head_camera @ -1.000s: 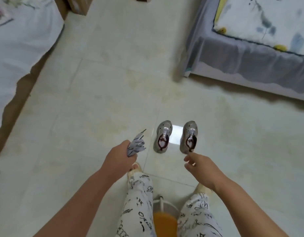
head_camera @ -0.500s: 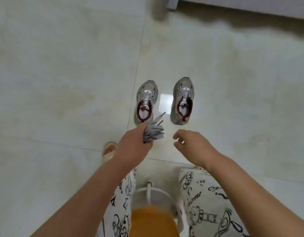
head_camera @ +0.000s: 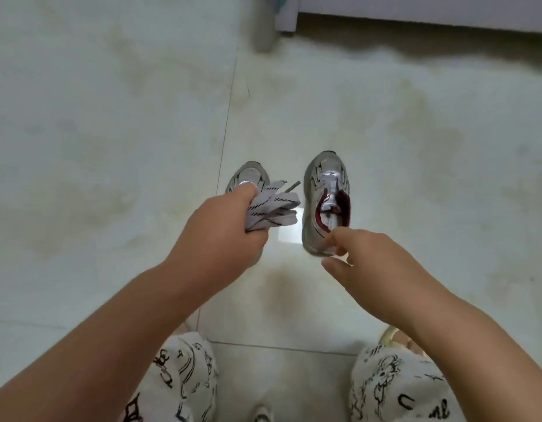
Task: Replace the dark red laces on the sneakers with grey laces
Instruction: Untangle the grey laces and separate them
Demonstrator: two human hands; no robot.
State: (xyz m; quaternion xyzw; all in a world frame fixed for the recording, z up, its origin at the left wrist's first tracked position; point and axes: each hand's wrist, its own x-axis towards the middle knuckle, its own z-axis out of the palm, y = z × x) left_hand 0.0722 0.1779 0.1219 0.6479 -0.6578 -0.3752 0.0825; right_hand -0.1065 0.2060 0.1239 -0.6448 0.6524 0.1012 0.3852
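Grey laces [head_camera: 271,210], a folded bundle with dark dashes printed along them, sat bunched in the left hand [head_camera: 224,233], whose fingers were clenched around them, the loose ends and one dark tip fanning out to the right above the floor [head_camera: 111,132]. Right behind that hand stood the left sneaker [head_camera: 248,176], only its grey toe showing past the knuckles. Beside it, a little apart, the right sneaker [head_camera: 326,202] stood upright on the pale tiles, toe pointing away, dark red lining around its opening and a silvery tongue up the middle. The right hand [head_camera: 373,263] was at that shoe's heel, forefinger and thumb half curled and spread with nothing between them; whether the fingertip touched the collar could not be told. Below, two knees in white trousers [head_camera: 184,376] with black doodle print framed the bottom edge, and a grey furniture base [head_camera: 416,10] ran along the top right
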